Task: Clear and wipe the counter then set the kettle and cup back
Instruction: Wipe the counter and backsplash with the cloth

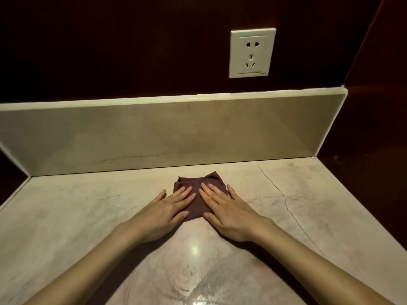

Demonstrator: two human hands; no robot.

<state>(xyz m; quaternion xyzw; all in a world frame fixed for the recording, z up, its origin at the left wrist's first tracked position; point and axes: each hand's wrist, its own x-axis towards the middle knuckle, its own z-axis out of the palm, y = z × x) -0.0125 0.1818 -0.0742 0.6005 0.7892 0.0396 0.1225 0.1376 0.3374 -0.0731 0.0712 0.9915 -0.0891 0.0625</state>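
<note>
Left hand point(165, 213) and right hand point(229, 213) lie flat, fingers extended, pressing a dark maroon cloth point(196, 194) onto the marble counter point(308, 205), near the far backsplash point(154, 137); neither grips it.

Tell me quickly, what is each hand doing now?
Left hand: open, flat on the cloth.
Right hand: open, flat on the cloth.

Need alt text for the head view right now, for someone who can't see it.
Both hands, left hand and right hand, press flat on a dark maroon cloth on a pale marble counter, near the backsplash. A white wall socket sits above; no kettle or cup is in view.
</note>
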